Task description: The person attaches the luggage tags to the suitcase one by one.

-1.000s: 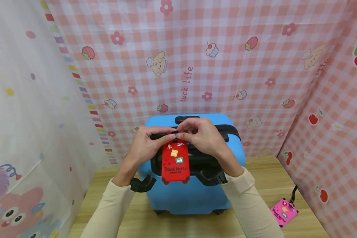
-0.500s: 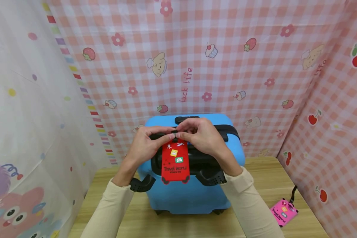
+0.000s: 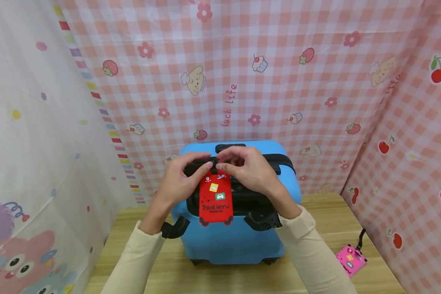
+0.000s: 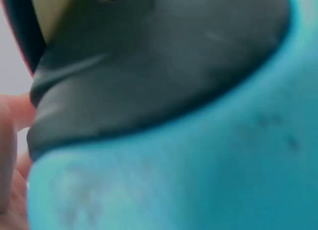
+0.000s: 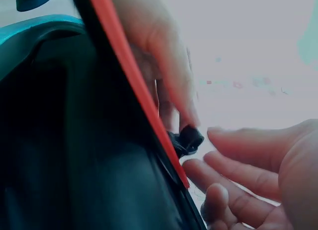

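Observation:
A red luggage tag (image 3: 216,206) hangs in front of the black handle on a blue suitcase (image 3: 235,243). My left hand (image 3: 177,179) is at the left of the tag's black strap, thumb and index finger apart. From the right, my right hand (image 3: 255,171) reaches to the strap with bent, parted fingers. In the right wrist view, the left hand (image 5: 166,61) touches the strap end (image 5: 193,137) with a fingertip, while the right hand (image 5: 263,165) has a small gap to it. The left wrist view shows mostly black trim (image 4: 149,76) and blue shell (image 4: 223,170).
A pink luggage tag (image 3: 350,260) with a black strap lies on the wooden table (image 3: 327,208), right of the suitcase. Behind stands a pink checked cloth (image 3: 279,90); printed cloth also hangs at both sides.
My left thumb and index finger have drawn slightly back from the strap and from the right hand's fingertips. The red tag has barely shifted.

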